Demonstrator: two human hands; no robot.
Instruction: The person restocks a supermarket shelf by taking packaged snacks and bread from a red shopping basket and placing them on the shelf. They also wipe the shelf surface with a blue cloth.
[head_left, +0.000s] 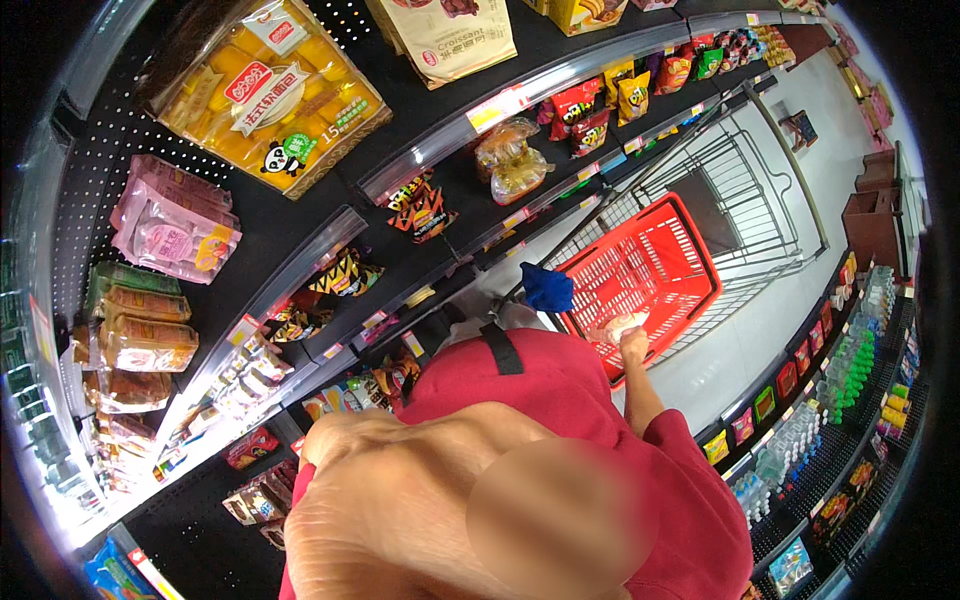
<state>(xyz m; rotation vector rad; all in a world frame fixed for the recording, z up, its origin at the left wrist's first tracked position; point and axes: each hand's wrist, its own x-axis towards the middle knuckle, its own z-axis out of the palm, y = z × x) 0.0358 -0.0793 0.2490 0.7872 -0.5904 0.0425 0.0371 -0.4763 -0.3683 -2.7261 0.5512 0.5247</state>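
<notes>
My right hand (634, 343) reaches down over the near rim of a red plastic shopping basket (679, 319), closed on a small pale wrapped package (622, 327). The basket rests in a grey wire shopping cart (750, 180), tilted in the view. Beside the basket's left edge is a dark blue cloth item (547, 287). My left hand is out of view. The red garment on my body fills the lower middle.
Black shelves to the left hold a large yellow bread pack (270, 97), pink bags (176, 217) and snack bags (576, 112). On the right, another shelf carries green-topped bottles (855, 375). Pale floor (757, 315) runs between them.
</notes>
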